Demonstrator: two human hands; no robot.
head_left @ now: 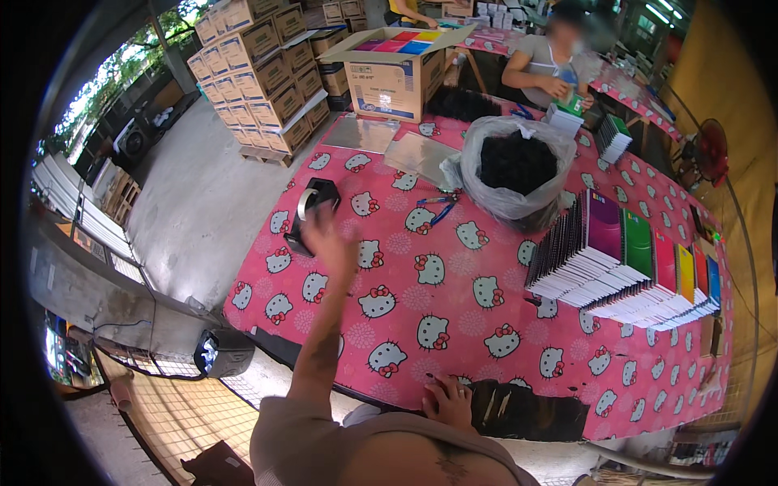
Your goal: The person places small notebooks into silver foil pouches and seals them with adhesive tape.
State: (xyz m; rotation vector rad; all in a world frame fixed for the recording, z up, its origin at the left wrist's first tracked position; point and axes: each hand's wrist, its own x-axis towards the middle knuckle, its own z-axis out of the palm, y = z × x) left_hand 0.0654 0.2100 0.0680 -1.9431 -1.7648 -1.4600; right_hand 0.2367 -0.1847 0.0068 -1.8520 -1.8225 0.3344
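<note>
My left arm stretches over the pink patterned tablecloth [429, 316], and my left hand [331, 243] is at the near side of a black tape dispenser [322, 197] with a pale roll. Its fingers are spread and slightly blurred; whether they touch the dispenser I cannot tell. Close to my body, my right hand [450, 402] rests on the table's near edge, fingers loosely bent and apart, nothing seen in them. Right of it the cloth gives way to a dark worn patch [527, 411]. Blue-handled pliers [442, 212] lie farther in, beside a clear plastic bag [506, 194] of black coils.
Stacked spiral notebooks [604, 271] with coloured covers stand at the right. An open carton [387, 85] of notebooks and clear sheets [417, 154] are at the far edge. Across the table a person [539, 69] handles notebooks. Piled cartons [259, 81] stand on the floor, far left.
</note>
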